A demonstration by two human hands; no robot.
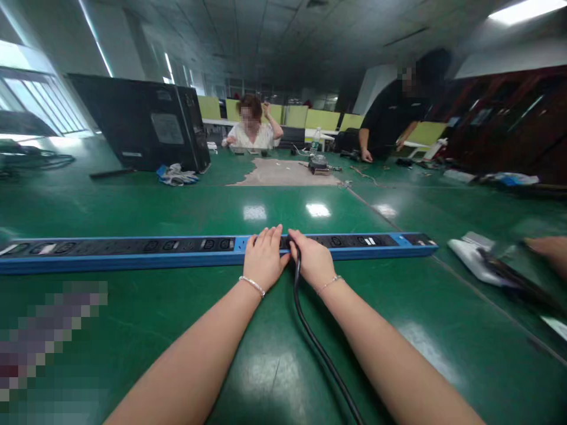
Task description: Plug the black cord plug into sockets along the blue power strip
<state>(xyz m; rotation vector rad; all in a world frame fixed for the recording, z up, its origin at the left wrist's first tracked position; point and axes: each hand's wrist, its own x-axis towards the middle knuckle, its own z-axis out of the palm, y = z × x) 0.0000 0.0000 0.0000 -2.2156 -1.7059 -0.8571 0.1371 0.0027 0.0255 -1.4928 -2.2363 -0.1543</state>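
A long blue power strip [177,258] with a row of black sockets lies across the green table. My left hand [264,257] rests over its middle, fingers stretched flat on the top and thumb near the front side. Just right of it, my right hand [313,260] is closed around the end of a black power cord [316,342], held at the sockets. My fingers mostly hide the plug, so I cannot tell whether it sits in a socket. From there the cord runs down toward the front edge of the view.
A black computer case [137,127] stands at the back left, with gloves [177,175] beside it. Brown cardboard [283,173] lies farther back. Two people [254,127] are across the table. At right, a blurred hand [551,251] is near a white object [472,260].
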